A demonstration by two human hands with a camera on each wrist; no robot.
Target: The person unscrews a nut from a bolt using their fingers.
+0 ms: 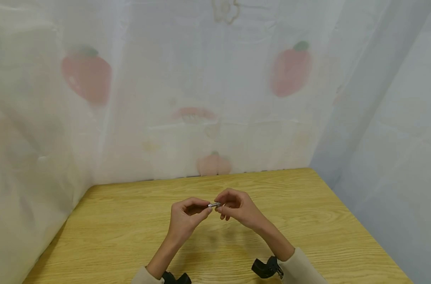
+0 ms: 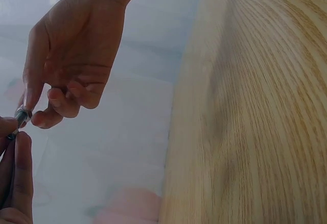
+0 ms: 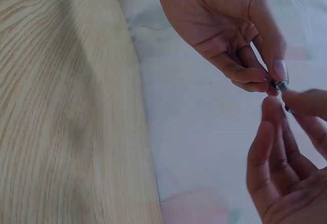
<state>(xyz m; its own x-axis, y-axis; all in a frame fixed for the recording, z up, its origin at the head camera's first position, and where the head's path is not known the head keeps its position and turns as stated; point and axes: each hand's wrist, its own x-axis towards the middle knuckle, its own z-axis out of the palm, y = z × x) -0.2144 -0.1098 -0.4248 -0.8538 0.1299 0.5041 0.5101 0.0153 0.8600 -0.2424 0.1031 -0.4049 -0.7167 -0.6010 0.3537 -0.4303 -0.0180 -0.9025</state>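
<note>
A small silvery metal bolt (image 1: 213, 204) is held between both hands above the table, lying nearly level. Thread shows on it in the left wrist view, where the bolt (image 2: 21, 116) sits at the left edge. My left hand (image 1: 183, 219) pinches its left end between thumb and fingertips. At the wider right end, the thumb and fingers of my right hand (image 1: 245, 209) pinch it too. In the right wrist view the bolt (image 3: 282, 86) is partly covered by fingertips, so I cannot tell whether the wider end is a head or a nut.
Below the hands spreads a wood-grain table (image 1: 119, 236). A pale curtain (image 1: 215, 79) with strawberry prints hangs behind the table's back edge, and similar sheets flank both sides. Black wrist mounts (image 1: 267, 268) sit at the sleeve cuffs.
</note>
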